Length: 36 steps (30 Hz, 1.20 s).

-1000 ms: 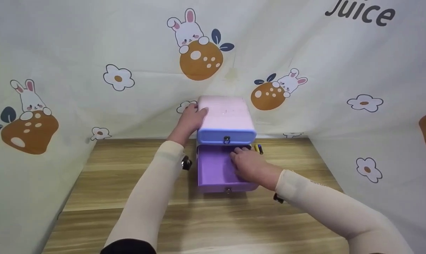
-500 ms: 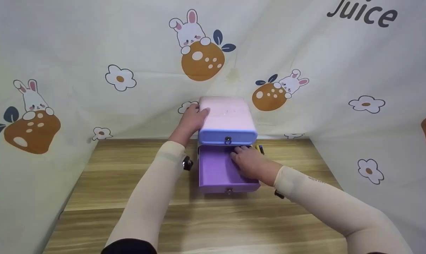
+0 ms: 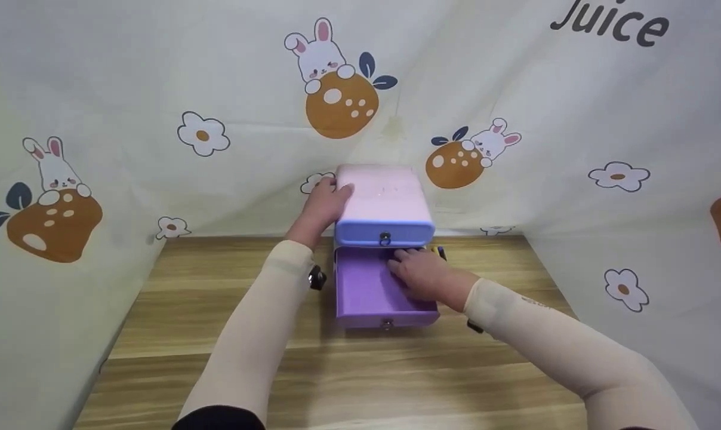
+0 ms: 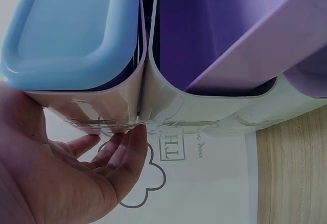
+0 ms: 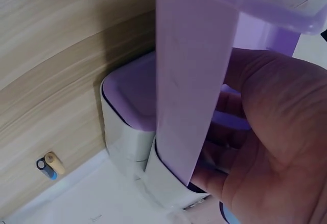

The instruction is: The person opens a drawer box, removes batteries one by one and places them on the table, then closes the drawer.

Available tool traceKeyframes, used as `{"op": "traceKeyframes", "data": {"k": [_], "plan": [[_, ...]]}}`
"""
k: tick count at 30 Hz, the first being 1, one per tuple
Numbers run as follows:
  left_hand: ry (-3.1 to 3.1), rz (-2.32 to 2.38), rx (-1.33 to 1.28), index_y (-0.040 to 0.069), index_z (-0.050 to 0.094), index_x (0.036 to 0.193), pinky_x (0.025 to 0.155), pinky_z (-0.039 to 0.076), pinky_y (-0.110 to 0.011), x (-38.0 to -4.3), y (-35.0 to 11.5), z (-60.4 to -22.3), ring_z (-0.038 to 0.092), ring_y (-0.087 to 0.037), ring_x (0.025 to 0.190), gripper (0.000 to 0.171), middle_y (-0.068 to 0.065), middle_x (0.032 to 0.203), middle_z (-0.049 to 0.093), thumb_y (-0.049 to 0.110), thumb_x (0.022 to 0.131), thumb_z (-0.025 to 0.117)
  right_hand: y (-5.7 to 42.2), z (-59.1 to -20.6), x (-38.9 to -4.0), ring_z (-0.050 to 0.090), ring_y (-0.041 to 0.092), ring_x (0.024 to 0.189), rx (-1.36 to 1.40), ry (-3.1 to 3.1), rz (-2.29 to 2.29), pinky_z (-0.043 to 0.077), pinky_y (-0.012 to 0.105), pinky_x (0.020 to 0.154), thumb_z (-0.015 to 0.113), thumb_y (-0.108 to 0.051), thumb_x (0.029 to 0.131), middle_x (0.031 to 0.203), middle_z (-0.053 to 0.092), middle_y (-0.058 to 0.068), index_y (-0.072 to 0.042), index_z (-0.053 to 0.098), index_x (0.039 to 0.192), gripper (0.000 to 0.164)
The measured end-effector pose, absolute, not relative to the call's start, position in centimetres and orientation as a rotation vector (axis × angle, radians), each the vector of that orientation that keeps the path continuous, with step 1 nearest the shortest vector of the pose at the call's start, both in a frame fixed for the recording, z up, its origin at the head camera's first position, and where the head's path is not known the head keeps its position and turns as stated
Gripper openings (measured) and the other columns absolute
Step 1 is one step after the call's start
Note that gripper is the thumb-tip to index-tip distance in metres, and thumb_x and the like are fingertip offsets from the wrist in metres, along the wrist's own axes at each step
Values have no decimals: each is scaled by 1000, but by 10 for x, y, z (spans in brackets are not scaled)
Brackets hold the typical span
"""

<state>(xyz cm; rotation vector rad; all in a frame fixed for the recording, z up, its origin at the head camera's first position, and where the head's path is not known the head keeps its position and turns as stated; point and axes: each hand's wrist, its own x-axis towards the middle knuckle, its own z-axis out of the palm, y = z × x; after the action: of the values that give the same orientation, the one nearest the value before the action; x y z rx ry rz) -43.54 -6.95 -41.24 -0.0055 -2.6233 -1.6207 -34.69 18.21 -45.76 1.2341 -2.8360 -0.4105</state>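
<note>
A small drawer cabinet with a pink top stands at the back of the table. Its blue top drawer is closed, and the purple drawer below is pulled out. My left hand holds the cabinet's upper left corner, thumb on the top and fingers against the side. My right hand reaches into the purple drawer over its right wall. Its fingers are bent toward the drawer's back. Their tips are hidden, so I cannot tell whether they hold anything.
Two small battery-like cylinders, one yellowish and one blue and black, lie on the table right of the cabinet. A closed purple drawer sits lowest. A printed cloth hangs behind the wooden table.
My right wrist has risen slightly and edged farther into the view, its fingers staying in the drawer. The left hand, cabinet and drawers have kept their places.
</note>
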Motion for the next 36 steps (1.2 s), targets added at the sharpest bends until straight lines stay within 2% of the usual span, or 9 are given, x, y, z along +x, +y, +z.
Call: {"op": "traceKeyframes", "data": {"k": [9, 16, 22, 30, 36], "plan": [[-2615, -1612, -26, -3, 46, 160, 125, 39, -51, -437, -69, -414, 47, -41, 152, 67, -26, 162, 52, 44, 113, 56, 188, -462, -353, 67, 39, 98, 1300, -2773, -396, 59, 57, 89, 79, -24, 99, 114, 66, 21, -3, 71, 118, 29], [-2599, -1655, -27, 0, 47, 160, 124, 40, -50, -437, -70, -416, 47, -39, 152, 67, -22, 163, 52, 46, 112, 57, 194, -467, -352, 64, 33, 87, 1394, -2584, -374, 60, 52, 80, 80, -23, 97, 105, 63, 16, -7, 71, 105, 21], [-2609, -1652, -16, 0, 46, 161, 125, 39, -50, -437, -71, -416, 46, -39, 153, 69, -22, 164, 51, 47, 112, 56, 199, -466, -349, 60, 31, 83, 1438, -2479, -268, 58, 50, 77, 84, -19, 94, 100, 59, 12, -7, 67, 97, 21], [-2612, -1655, -9, 0, 45, 162, 125, 39, -51, -438, -71, -415, 46, -39, 153, 68, -23, 164, 50, 47, 113, 55, 209, -461, -347, 57, 26, 81, 1480, -2426, -117, 58, 43, 72, 85, -13, 91, 98, 57, 9, -10, 65, 93, 21], [-2626, -1645, 1, 0, 45, 163, 125, 39, -52, -438, -70, -415, 46, -40, 153, 69, -24, 165, 49, 47, 113, 55, 216, -448, -341, 60, 27, 84, 1495, -2463, 1, 58, 45, 75, 82, -9, 88, 104, 60, 10, -9, 66, 97, 18]]}}
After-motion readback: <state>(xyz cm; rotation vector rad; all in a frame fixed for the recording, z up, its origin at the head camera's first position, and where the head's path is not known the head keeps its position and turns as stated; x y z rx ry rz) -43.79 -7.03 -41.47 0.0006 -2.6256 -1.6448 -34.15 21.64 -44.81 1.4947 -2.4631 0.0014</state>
